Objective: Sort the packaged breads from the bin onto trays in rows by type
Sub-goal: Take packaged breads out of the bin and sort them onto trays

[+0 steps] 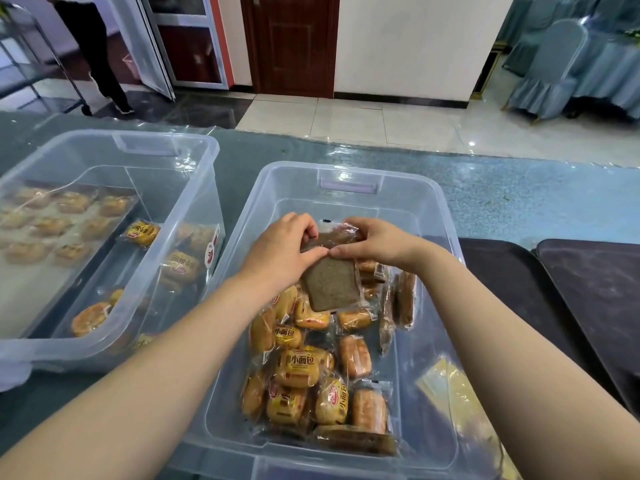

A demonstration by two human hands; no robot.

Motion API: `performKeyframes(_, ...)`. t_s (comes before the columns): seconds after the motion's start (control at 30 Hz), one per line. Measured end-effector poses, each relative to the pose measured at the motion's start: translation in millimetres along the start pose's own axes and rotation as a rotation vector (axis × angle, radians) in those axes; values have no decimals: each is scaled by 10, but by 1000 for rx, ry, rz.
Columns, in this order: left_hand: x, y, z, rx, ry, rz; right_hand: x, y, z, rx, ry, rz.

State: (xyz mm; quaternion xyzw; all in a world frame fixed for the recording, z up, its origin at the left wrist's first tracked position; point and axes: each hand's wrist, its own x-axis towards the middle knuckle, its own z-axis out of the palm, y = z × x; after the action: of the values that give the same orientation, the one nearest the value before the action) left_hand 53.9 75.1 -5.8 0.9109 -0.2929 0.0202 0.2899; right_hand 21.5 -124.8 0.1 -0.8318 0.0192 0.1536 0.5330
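Observation:
A clear plastic bin (349, 174) sits in front of me, holding several packaged breads: yellow-wrapped small buns (300, 368) and brown sliced breads. Over the bin's middle I hold a packaged dark brown bread slice (330, 285) with both hands. My left hand (284, 249) pinches its upper left edge. My right hand (372, 242) pinches its upper right edge. Two dark trays (512, 282) lie to the right of the bin; no bread shows on them.
A second clear bin (194, 157) stands at the left over a tray of buns (65, 220). The table has a blue-grey cloth under clear film. A person stands far back left by a metal rack; covered chairs stand far right.

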Motion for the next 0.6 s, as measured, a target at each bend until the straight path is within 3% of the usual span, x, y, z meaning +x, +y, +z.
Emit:
performKeyframes(0.17,-76,137,78,215,110,250,4,101,-218,-324,330,43)
performKeyframes(0.3,-142,451,325,348,-244,398,28,242,-341,-419,575,126)
performKeyframes(0.5,5,803,936,79,-732,10,24,234,-344,-491,719,171)
performKeyframes(0.6,31,753,1271,-31,-795,-126,21,219,-343,-557,772,155)
